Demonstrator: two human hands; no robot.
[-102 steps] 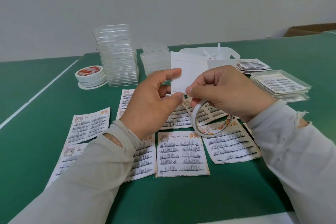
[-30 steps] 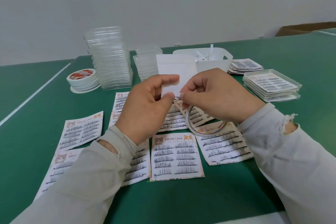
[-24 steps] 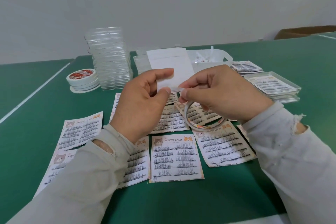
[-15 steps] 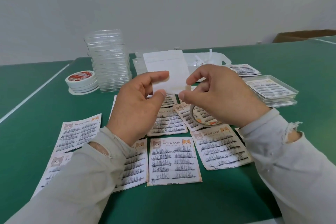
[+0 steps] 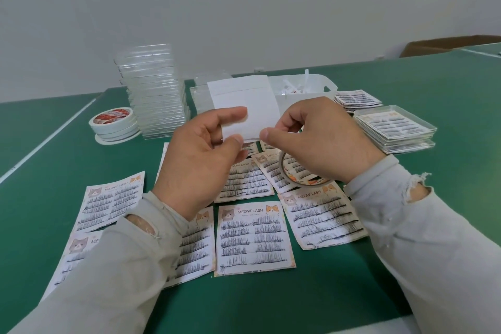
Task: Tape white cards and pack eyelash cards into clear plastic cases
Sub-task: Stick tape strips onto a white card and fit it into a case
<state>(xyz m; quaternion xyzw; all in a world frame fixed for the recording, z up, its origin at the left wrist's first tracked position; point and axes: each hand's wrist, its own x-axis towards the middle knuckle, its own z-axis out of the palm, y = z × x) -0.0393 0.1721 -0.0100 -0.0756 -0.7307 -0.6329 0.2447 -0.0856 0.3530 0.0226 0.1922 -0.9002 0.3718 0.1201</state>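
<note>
We've got the white card (image 5: 245,106) up in the air over the green table (image 5: 447,84), held between both hands. Our left hand (image 5: 200,160) pinches its lower left edge, thumb and forefinger clamped on the paper. Our right hand (image 5: 320,141) is at the lower right corner, thumb and forefinger curled together at the card's edge, and a thin tape roll (image 5: 301,173) hangs under that hand; whether the fingertips actually grip the card or a bit of tape, we can't tell.

Below the hands, eyelash cards (image 5: 253,236) lie spread flat on the table, printed "MEOW LASH", some overlapping. Far left, a stack of tape rolls (image 5: 113,123) sits beside a tall stack of clear cases (image 5: 154,89). A shorter stack of cases (image 5: 200,92) stands behind the card. A white bin (image 5: 322,91) with paper strips sits behind the right hand. To the right, packed cases (image 5: 395,127) are piled, with a loose stack of lash cards (image 5: 357,99) just behind them.
</note>
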